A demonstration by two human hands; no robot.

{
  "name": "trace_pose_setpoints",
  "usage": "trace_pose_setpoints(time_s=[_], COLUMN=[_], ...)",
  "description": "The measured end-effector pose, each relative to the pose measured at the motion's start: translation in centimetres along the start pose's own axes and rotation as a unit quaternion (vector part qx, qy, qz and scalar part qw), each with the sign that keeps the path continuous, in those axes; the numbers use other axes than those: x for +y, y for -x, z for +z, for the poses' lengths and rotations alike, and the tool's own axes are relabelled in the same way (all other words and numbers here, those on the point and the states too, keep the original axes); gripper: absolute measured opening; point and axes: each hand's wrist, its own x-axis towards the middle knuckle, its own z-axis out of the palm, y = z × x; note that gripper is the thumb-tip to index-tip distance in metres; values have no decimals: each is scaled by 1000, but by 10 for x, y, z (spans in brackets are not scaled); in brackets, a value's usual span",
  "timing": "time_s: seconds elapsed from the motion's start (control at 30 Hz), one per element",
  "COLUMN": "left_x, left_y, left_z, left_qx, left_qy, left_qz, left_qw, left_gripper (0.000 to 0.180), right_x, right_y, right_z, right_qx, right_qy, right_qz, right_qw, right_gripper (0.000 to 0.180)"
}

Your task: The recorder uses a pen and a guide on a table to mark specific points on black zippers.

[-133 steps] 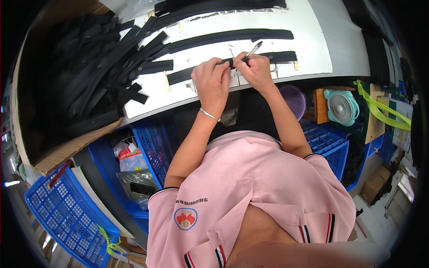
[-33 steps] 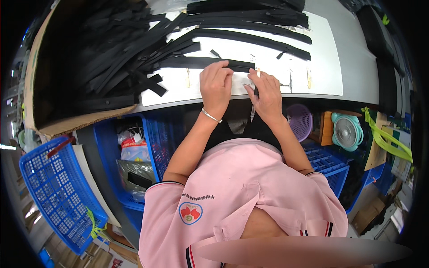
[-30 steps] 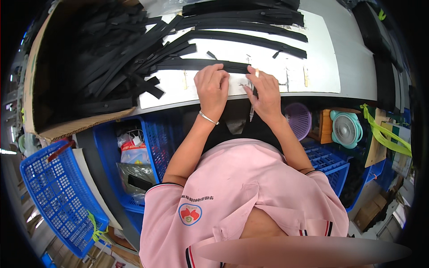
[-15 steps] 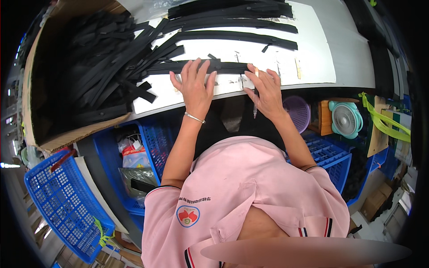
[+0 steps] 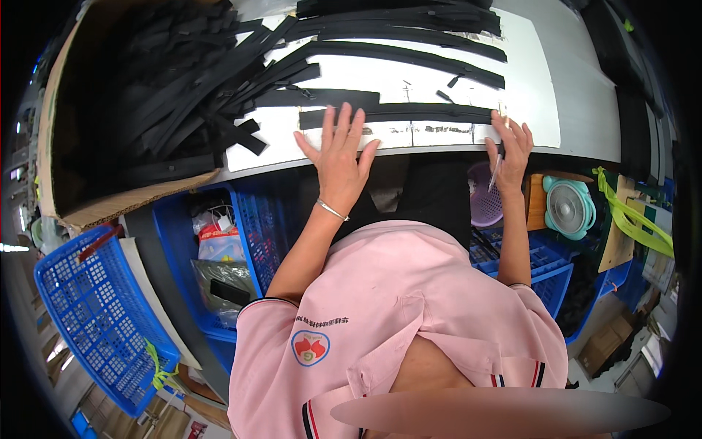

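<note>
A long black zipper [image 5: 431,112] lies straight across the white sheet [image 5: 537,110] near the front of the table. My left hand [image 5: 341,157] rests on its left part, open, with the fingers spread and pressing down. At the zipper's right end, the fingertips of my right hand [image 5: 513,150] touch the tape. A slim pen [image 5: 497,170] is held in that same hand, its lower end pointing back toward me. Just behind, another black zipper [image 5: 329,96] reaches out from the pile. Several more zippers [image 5: 417,57] lie farther back, some with pullers showing.
A cardboard box [image 5: 139,199] heaped with black zippers [image 5: 168,95] stands at left. Blue crates [image 5: 259,241] sit below the table edge, and a blue basket [image 5: 95,314] is at far left. To the right are a purple basket [image 5: 484,205] and a turquoise fan [image 5: 570,208].
My right hand has moved right along with the zipper's end, drawing the zipper away from the pile. My left hand has shifted slightly right and lies flatter on it.
</note>
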Motion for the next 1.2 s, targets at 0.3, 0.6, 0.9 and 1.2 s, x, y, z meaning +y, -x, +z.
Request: trace_pose_setpoints(time_s=[0.3, 0.6, 0.9, 1.2], left_x=[-32, -34, -33, -34], left_y=[15, 17, 19, 16], left_z=[-11, -6, -2, -5], left_qx=[19, 55, 60, 63], left_qy=[-17, -13, -8, 19], left_qz=[-47, -41, -45, -53], left_qw=[999, 998, 997, 996], left_gripper=[62, 61, 64, 62], right_x=[0, -103, -149, -196], right_y=[8, -62, -114, -113], right_z=[3, 14, 76, 69], right_qx=[30, -19, -127, -82], right_qy=[1, -117, -127, -379], right_qz=[4, -19, -92, 26], right_qw=[1000, 993, 979, 921], right_gripper=[36, 34, 42, 18])
